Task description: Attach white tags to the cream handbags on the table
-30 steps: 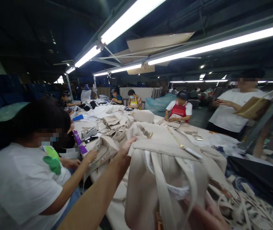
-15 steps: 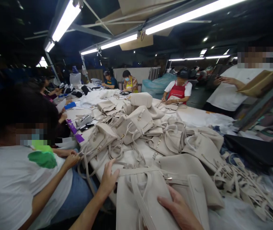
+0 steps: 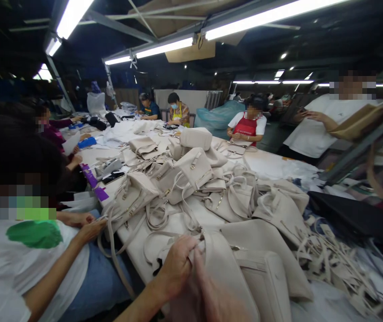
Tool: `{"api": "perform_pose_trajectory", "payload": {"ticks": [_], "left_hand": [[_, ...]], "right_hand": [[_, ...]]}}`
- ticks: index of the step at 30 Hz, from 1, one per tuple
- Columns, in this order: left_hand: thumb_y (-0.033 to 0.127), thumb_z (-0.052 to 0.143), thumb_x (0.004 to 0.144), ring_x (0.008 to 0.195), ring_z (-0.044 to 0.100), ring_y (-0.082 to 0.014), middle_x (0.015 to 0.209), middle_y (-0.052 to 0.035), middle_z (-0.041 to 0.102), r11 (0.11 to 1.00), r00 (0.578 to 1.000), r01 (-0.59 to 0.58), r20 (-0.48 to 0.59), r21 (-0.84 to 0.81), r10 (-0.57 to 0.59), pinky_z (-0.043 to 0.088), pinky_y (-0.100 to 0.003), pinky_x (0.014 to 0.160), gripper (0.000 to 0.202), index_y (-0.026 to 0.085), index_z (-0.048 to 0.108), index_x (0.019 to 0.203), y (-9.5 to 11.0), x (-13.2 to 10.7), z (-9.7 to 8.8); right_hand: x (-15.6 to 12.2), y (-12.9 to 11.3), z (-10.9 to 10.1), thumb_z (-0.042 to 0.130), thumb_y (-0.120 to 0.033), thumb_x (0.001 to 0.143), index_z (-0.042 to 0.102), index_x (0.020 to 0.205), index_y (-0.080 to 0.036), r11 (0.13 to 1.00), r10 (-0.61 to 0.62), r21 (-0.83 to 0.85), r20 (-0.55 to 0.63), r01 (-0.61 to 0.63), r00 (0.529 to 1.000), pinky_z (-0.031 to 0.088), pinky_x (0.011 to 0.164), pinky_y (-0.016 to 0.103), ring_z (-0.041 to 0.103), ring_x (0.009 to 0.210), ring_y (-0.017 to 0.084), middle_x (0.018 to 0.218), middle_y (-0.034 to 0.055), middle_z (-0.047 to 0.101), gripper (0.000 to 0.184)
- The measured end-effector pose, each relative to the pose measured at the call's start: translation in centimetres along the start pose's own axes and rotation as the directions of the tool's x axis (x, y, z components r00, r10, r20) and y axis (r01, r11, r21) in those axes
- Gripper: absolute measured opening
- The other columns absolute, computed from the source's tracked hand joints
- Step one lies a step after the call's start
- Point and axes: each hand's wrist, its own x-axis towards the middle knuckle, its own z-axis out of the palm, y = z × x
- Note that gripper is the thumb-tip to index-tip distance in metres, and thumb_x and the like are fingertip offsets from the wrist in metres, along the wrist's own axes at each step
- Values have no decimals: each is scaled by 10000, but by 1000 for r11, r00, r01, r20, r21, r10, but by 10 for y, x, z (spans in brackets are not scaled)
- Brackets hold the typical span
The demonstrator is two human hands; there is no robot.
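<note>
A cream leather bag (image 3: 245, 277) lies in front of me at the near edge of a long work table (image 3: 275, 165). My left hand (image 3: 176, 266) is closed on the bag's top edge near its strap. My right hand (image 3: 216, 297) is blurred, low in the view, lying against the bag's side just right of the left hand; its fingers are smeared. A heap of similar cream bags (image 3: 191, 179) covers the table beyond.
A person in a white shirt (image 3: 23, 268) sits close on my left, hands on a bag strap. Other workers sit along both sides. Loose cream straps (image 3: 332, 259) pile up at right, next to dark material (image 3: 355, 217). A phone (image 3: 112, 177) lies on the left.
The bag, held up a second ago, has come down onto the table. My left hand went from flat on its top edge to closed on it; my right hand slid left across the bag.
</note>
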Motion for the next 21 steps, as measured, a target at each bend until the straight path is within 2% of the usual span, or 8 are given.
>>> {"api": "perform_pose_trajectory", "payload": {"ticks": [3,6,8,11,15,17,19,21], "left_hand": [[281,449,874,764,528,-205,746,-23,553,991,991,-133,-8,27,133,468,-387,843,175,220,425,712,-11,-3,1],[148,486,789,799,580,-202,784,-21,590,964,965,-247,-64,98,254,407,-480,1061,71,218,480,784,-29,-11,7],[84,439,798,944,618,-223,928,-60,643,955,958,-249,-108,160,267,393,-489,1099,221,212,539,948,-36,-15,10],[41,374,855,1214,547,-247,1254,-136,587,913,920,-260,-205,316,333,470,-434,1036,496,210,431,1317,-37,-13,9],[16,356,879,1129,579,-229,1175,-136,579,825,807,-268,-351,498,474,519,-357,929,487,193,441,1325,-39,-4,4],[37,394,877,985,612,-235,1041,-112,609,775,761,-264,-370,575,533,524,-351,852,357,194,566,1148,-44,0,2],[94,444,882,867,622,-241,935,-91,647,748,746,-268,-361,607,560,511,-360,802,241,203,625,998,-49,2,0],[164,472,881,820,643,-243,879,-71,694,795,787,-294,-337,530,516,510,-353,787,201,212,652,954,-50,3,-3]], "right_hand": [[0,-13,-23,656,-286,656,334,1501,-329,983,44,167,218,-82,975,590,710,464,737,796,373,947,101,789,905],[-10,-38,-88,598,-288,727,292,1511,-348,811,41,548,297,-206,954,580,713,319,729,801,233,858,13,755,844],[-8,-60,-136,628,-258,711,421,1449,-330,719,17,628,414,-299,910,499,511,194,653,585,126,853,-10,728,770],[20,-94,-194,715,-132,646,366,1469,-245,726,-81,603,552,-330,830,424,401,131,558,437,65,713,-47,678,901],[78,-133,-243,556,-110,836,327,1404,-51,470,-185,883,83,14,979,513,521,129,628,564,62,893,91,738,615],[101,-148,-262,367,-305,1001,355,1352,-54,360,-136,901,-205,241,969,566,641,188,687,733,92,989,83,706,432],[118,-155,-279,284,-451,1025,355,1343,-85,483,-102,794,-368,370,924,600,746,349,703,934,195,1060,90,678,490],[128,-146,-294,291,-521,1012,346,1350,-101,644,-92,680,-384,350,919,594,783,466,690,1011,271,1115,122,666,542]]}}
